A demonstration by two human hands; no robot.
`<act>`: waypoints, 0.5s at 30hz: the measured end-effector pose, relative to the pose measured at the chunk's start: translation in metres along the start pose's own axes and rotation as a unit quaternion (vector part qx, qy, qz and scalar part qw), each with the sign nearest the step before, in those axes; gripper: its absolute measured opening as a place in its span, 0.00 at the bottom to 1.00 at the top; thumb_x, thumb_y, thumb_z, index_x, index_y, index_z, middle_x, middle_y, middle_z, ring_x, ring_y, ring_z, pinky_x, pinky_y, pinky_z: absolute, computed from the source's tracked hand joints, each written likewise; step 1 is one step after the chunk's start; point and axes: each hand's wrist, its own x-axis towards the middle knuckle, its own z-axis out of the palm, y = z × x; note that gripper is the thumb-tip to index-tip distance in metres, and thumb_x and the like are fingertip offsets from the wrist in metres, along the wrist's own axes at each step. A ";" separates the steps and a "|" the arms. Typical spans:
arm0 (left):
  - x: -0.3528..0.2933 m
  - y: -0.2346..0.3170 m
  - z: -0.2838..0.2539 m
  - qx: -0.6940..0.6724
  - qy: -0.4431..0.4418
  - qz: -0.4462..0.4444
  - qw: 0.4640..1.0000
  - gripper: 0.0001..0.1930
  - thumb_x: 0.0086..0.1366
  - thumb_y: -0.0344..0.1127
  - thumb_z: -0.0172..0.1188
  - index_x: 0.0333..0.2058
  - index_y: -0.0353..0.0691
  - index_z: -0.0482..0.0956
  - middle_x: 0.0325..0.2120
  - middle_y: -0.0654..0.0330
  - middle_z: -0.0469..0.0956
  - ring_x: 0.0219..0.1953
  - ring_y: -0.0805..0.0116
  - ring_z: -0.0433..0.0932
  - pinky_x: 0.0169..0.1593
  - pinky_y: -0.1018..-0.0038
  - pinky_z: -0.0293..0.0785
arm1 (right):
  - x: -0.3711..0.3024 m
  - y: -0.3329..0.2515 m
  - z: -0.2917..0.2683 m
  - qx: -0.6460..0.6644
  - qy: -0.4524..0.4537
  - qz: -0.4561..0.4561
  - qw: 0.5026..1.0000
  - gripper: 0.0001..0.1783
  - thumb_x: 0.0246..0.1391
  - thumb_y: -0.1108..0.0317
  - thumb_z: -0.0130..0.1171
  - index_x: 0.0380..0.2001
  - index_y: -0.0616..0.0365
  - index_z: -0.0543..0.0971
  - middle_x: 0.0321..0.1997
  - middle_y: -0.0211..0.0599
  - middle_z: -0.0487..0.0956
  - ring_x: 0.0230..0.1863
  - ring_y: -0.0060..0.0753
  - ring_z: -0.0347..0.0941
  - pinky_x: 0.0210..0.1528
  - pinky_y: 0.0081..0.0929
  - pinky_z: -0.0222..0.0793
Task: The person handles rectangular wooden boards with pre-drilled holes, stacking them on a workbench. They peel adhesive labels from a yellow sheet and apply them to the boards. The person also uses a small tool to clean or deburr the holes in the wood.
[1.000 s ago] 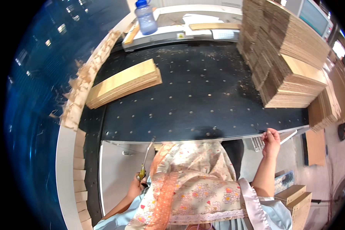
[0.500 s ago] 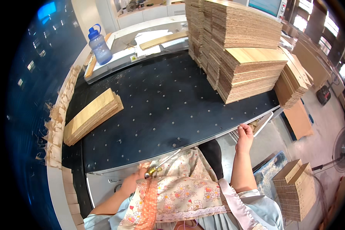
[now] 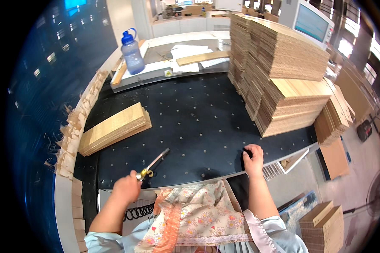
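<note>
My left hand point(image 3: 127, 188) is closed around an air blow gun point(image 3: 144, 173) with a brass-coloured body and a long thin nozzle. Its tip points away from me and to the right, over the black perforated tabletop point(image 3: 185, 126). Below that hand, a black coiled hose point(image 3: 138, 212) shows beside the apron. My right hand point(image 3: 253, 160) is at the table's near edge, fingers loosely curved, thumb apart from them, nothing seen in it. At left on the table lies a short stack of wood-faced boards point(image 3: 114, 127), which neither hand touches.
Tall stacks of particle boards point(image 3: 283, 50) fill the table's right side. A blue water bottle point(image 3: 133, 55), papers point(image 3: 190, 52) and a wooden strip point(image 3: 202, 57) lie on the ledge beyond. Rough torn edging point(image 3: 78, 122) runs along the left. More boards point(image 3: 323, 227) stand lower right.
My left hand has risen from beside the apron, bringing the blow gun over the tabletop. My right hand has moved left, onto the near edge. The view has shifted.
</note>
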 end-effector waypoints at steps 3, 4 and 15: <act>0.009 -0.001 -0.034 0.007 0.016 -0.021 1.000 0.15 0.62 0.41 0.53 0.39 0.36 0.66 0.26 0.49 0.79 0.31 0.49 0.79 0.35 0.58 0.75 | -0.001 -0.010 0.009 -0.070 -0.034 -0.009 0.997 0.11 0.39 0.73 0.60 0.31 0.55 0.78 0.40 0.36 0.75 0.48 0.43 0.69 0.51 0.37 0.64; 0.012 0.003 -0.045 0.017 0.025 -0.009 0.999 0.14 0.63 0.41 0.53 0.38 0.36 0.66 0.26 0.49 0.79 0.31 0.49 0.79 0.35 0.58 0.75 | -0.002 -0.011 0.008 -0.088 -0.041 -0.017 0.995 0.11 0.39 0.73 0.60 0.31 0.55 0.78 0.41 0.36 0.75 0.48 0.43 0.69 0.52 0.37 0.63; 0.159 -0.009 -0.171 -0.035 -0.086 -0.126 0.988 0.15 0.63 0.36 0.49 0.37 0.26 0.75 0.23 0.48 0.78 0.19 0.60 0.78 0.24 0.64 0.75 | -0.002 -0.021 0.013 -0.161 -0.042 -0.040 0.985 0.12 0.41 0.68 0.59 0.33 0.56 0.77 0.41 0.35 0.75 0.49 0.41 0.68 0.54 0.39 0.59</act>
